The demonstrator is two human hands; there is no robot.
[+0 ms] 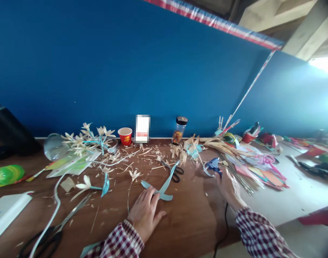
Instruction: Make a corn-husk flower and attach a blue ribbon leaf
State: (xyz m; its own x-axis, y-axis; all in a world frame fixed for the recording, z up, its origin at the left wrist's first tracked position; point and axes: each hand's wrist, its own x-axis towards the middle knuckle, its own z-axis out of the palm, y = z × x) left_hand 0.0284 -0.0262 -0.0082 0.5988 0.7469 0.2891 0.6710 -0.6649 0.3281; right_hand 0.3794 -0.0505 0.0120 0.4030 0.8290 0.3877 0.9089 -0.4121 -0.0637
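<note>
My left hand (145, 211) lies flat on the brown table, fingers stretched out, with the fingertips on light blue paper strips (164, 190). One strip reaches up to small black-handled scissors (176, 175) just beyond. To the right, my right hand (229, 187) is closed round the back of what looks like a blue glue gun (213, 165); the fingers partly hide its grip. From under that hand a black cord (226, 224) runs down toward the table's front edge. A pale flower on a thin stem (134, 175) rests beyond my left hand.
Large scissors (55, 233) and a white cable (56, 195) lie at left. Pale flowers (85, 141), a red paper cup (125, 137) and a black-lidded jar (180, 130) stand along the blue wall. Straw-like strips (220, 144) and coloured paper (260, 175) are at right.
</note>
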